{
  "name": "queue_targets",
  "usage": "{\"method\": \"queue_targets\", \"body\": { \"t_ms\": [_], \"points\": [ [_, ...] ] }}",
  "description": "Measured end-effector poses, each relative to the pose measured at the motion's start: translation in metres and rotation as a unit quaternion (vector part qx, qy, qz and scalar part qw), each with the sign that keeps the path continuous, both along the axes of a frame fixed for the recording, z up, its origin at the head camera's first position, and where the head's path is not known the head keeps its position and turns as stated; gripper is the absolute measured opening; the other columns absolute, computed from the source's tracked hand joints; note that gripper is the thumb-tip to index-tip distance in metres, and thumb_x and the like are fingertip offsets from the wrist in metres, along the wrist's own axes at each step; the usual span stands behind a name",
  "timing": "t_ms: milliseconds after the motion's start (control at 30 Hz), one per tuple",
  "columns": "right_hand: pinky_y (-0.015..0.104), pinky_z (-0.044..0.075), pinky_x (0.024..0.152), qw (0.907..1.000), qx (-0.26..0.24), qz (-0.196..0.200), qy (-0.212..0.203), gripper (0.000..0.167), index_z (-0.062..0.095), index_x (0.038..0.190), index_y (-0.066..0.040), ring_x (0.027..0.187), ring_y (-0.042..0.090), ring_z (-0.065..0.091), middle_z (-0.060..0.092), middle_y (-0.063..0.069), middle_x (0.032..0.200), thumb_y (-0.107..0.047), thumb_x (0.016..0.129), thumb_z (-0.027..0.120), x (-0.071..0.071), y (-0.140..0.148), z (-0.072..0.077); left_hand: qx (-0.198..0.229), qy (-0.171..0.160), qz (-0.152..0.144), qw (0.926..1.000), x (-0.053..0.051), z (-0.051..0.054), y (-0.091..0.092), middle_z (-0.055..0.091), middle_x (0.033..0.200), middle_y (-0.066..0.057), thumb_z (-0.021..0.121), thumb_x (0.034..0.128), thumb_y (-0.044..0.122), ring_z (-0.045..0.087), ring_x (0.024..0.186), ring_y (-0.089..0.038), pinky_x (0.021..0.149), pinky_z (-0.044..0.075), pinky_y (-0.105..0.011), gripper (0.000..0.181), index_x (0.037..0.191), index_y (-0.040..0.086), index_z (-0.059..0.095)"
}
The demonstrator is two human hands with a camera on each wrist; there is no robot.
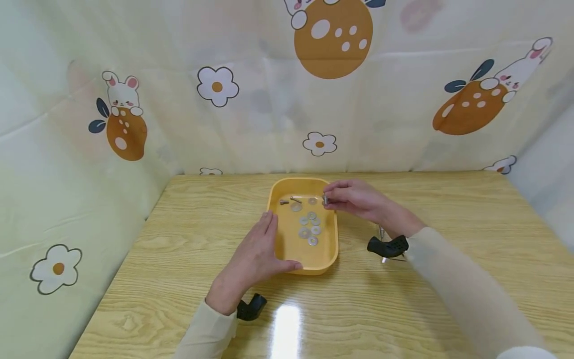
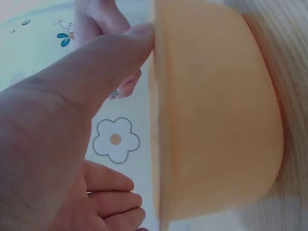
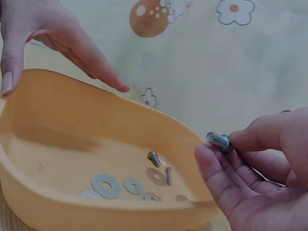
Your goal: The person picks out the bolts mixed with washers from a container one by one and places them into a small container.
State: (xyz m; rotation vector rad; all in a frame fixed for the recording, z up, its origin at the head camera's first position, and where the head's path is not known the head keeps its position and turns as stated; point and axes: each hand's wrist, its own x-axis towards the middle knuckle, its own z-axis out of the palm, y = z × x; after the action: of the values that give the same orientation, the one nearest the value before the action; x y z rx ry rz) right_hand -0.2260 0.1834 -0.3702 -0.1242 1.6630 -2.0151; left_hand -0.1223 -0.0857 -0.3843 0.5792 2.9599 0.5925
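Note:
A yellow-orange plastic bin (image 1: 287, 247) stands on the table, with several flat washers (image 3: 115, 192) and two small screws (image 3: 154, 158) lying on its floor. My left hand (image 1: 253, 254) rests on the bin's rim, thumb at the near edge and fairly straight fingers along the left side. In the right wrist view, my right hand (image 3: 262, 168) pinches a silver bolt (image 3: 219, 139) between thumb and fingers, its threaded end sticking out. From the head view, that hand is at the bin's far right rim. Its fingers partly hide the bolt there.
Thin shiny metal items (image 1: 381, 232) lie on the wooden table (image 1: 179, 249) right of the bin, partly hidden by my right wrist and its black camera mount (image 1: 387, 246). A patterned curtain (image 1: 264, 119) hangs along the table's back edge.

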Motion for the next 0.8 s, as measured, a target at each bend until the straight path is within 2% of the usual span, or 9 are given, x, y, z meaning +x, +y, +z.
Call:
{"method": "queue_targets", "body": {
  "t_ms": [233,433,567,800],
  "points": [
    [0.027,0.059,0.085,0.9998,-0.004,-0.018,0.008,0.017,0.064,0.099,-0.003,0.086,0.016,0.070,0.068,0.005,0.094,0.005,0.099,0.050,0.010,0.025,0.005,-0.006,0.022,-0.024,0.9995,0.001,0.007,0.007,0.019,0.163,-0.023,0.082,0.0738,0.056,0.020,0.153,-0.032,0.124,0.023,-0.041,0.120,0.155,-0.006,0.019],
    [0.028,0.059,0.085,0.9992,-0.026,-0.030,-0.003,0.014,0.064,0.099,-0.002,0.087,0.018,0.071,0.068,0.006,0.093,0.005,0.098,0.051,0.020,0.047,0.008,0.000,0.032,-0.055,0.9980,0.000,0.011,0.022,0.020,0.163,-0.022,0.080,0.0762,0.054,0.019,0.153,-0.033,0.124,0.022,-0.041,0.115,0.154,-0.008,0.021],
    [0.029,0.059,0.086,0.9990,-0.034,-0.027,0.000,0.013,0.064,0.102,-0.001,0.089,0.018,0.071,0.069,0.007,0.094,0.003,0.099,0.052,0.027,0.062,0.009,-0.005,0.032,-0.076,0.9965,-0.002,0.012,0.034,0.018,0.164,-0.021,0.078,0.0781,0.056,0.018,0.153,-0.032,0.124,0.022,-0.041,0.115,0.155,-0.007,0.019],
    [0.028,0.059,0.088,0.9995,-0.018,-0.023,0.014,0.011,0.063,0.106,0.000,0.093,0.018,0.071,0.068,0.007,0.098,-0.001,0.100,0.053,0.041,0.088,0.011,-0.026,0.019,-0.096,0.9949,0.000,0.015,0.058,0.013,0.166,-0.017,0.074,0.0803,0.060,0.017,0.154,-0.027,0.125,0.022,-0.038,0.113,0.156,-0.004,0.019]
  ]
}}
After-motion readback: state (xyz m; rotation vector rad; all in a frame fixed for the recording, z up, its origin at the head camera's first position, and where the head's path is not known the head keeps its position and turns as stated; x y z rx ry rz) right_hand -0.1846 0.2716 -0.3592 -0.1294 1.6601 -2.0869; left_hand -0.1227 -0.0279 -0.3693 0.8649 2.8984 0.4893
